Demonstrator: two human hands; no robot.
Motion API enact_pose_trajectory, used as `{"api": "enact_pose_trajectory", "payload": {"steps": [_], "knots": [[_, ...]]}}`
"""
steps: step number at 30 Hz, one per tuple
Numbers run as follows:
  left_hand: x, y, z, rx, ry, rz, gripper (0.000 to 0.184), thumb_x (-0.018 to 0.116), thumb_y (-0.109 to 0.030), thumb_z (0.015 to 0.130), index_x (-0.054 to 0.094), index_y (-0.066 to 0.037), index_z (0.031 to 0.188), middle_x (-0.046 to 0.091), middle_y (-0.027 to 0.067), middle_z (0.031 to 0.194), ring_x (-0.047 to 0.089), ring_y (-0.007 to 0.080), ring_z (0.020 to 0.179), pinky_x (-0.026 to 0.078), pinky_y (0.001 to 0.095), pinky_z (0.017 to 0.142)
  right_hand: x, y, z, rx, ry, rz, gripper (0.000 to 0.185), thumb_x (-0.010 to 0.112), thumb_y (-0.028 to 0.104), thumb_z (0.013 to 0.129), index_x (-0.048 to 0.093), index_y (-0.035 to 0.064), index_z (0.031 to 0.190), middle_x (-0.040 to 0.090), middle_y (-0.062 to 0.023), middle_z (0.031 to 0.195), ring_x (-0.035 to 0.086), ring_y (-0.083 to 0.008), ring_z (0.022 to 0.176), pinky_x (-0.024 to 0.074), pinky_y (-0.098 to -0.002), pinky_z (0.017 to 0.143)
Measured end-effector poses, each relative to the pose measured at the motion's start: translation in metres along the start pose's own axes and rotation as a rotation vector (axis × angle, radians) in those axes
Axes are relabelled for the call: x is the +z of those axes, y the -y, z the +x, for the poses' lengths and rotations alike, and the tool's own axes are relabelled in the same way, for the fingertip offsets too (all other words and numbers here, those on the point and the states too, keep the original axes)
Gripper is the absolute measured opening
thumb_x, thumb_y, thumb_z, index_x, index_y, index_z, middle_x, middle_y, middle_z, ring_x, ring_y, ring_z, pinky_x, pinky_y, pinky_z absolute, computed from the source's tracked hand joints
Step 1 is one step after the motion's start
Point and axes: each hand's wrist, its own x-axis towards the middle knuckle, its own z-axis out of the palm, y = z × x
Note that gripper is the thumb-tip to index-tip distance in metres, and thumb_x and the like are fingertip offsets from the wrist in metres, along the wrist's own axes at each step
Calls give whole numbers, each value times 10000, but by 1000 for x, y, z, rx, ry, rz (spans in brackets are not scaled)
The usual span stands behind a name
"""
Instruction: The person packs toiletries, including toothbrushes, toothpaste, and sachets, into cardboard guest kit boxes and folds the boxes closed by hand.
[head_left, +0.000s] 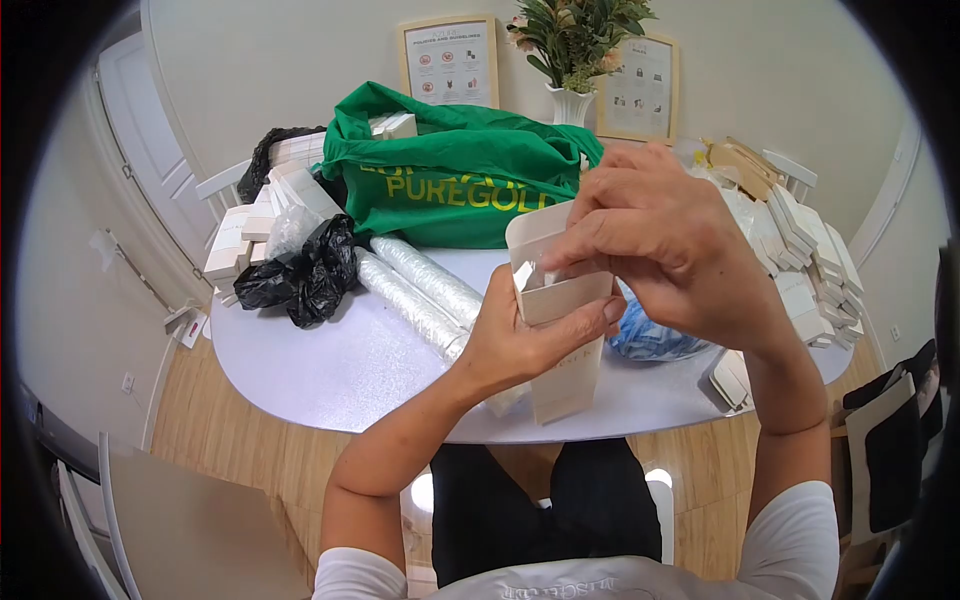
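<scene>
The box (566, 385) is held near the front edge of the table (290, 365), roughly upright with its open top leaning a little; whether its bottom touches the tabletop cannot be told. The left hand (528, 342) is wrapped around its upper part, thumb pressed across the near face and the other fingers mostly hidden behind. A flap (538, 226) stands up at the opening, where something shiny (524, 275) shows. The right hand (672, 238) is over the opening, fingers bent and close together at the rim; whether they pinch anything cannot be told. Just beyond the right hand's wrist, a blue bundle (655, 332) lies on the table. To the left of the box, two rolls (405, 300) of clear wrap lie side by side, with black plastic (322, 268) near their far ends. Behind them sits the green bag (455, 170). Pale cartons are piled at the left (232, 238) and the right (808, 270) of the table. Farther back, a white vase (571, 106) of flowers (575, 45) stands between two frames (450, 62).
</scene>
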Motion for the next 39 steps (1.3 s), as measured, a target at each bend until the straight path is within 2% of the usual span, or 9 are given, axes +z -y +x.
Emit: {"api": "enact_pose_trajectory", "payload": {"steps": [7,11,14,17,26,29,32,35,39], "knots": [[-7,20,0,50,136,-95,579,644,-489,807,540,3,1094,615,76,966,609,136,866,502,269,720,0,8,-17,145,86,-18,94,668,83,769,638,56,855,563,-70,851,541,-242,804,394,-339,756],[-3,27,-8,-18,95,-144,765,380,-649,845,442,13,1222,585,121,1069,597,174,964,503,296,790,5,11,-28,87,105,-98,176,717,164,754,642,51,866,528,-78,882,528,-225,791,416,-318,705],[4,16,-8,-224,-102,-105,691,326,-549,881,408,21,1264,588,134,1084,607,203,957,502,314,824,16,7,-37,179,-12,147,258,771,186,701,655,48,887,484,-79,892,507,-206,768,428,-299,643],[-5,24,-6,-251,-23,-17,814,198,-669,865,444,-17,1285,538,127,1214,558,241,1076,464,355,892,25,10,-40,214,-221,167,280,795,158,669,670,56,897,467,-67,885,492,-199,764,431,-286,607],[-7,23,-3,-226,25,-108,745,299,-592,833,448,-6,1270,541,141,1168,553,239,1051,468,361,870,31,4,-44,200,-132,223,246,783,138,681,694,83,904,439,-62,903,449,-204,880,375,-289,738],[-12,24,-4,-260,-6,3,727,312,-549,829,451,21,1258,542,150,1158,559,235,1030,470,360,862,29,0,-45,222,-120,283,193,730,205,717,682,109,878,435,-51,906,431,-217,864,264,-356,792],[-13,23,-1,-296,161,-128,711,348,-505,817,441,43,1261,542,161,1153,572,246,1001,476,369,854,22,-3,-45,270,-32,333,239,784,163,680,705,102,897,449,-71,916,453,-213,890,361,-287,764],[-12,20,1,-333,126,-149,716,383,-465,799,409,52,1295,533,179,1184,579,270,1008,479,393,861,25,-6,-49,146,-172,246,281,798,137,667,690,82,920,474,-72,930,477,-196,899,385,-289,774],[-7,18,0,-300,116,-252,754,421,-421,759,353,48,1345,499,205,1265,561,310,1084,465,433,915,40,3,-66,401,-500,357,305,808,65,639,653,29,899,539,-76,890,532,-171,819,441,-269,727]]}}
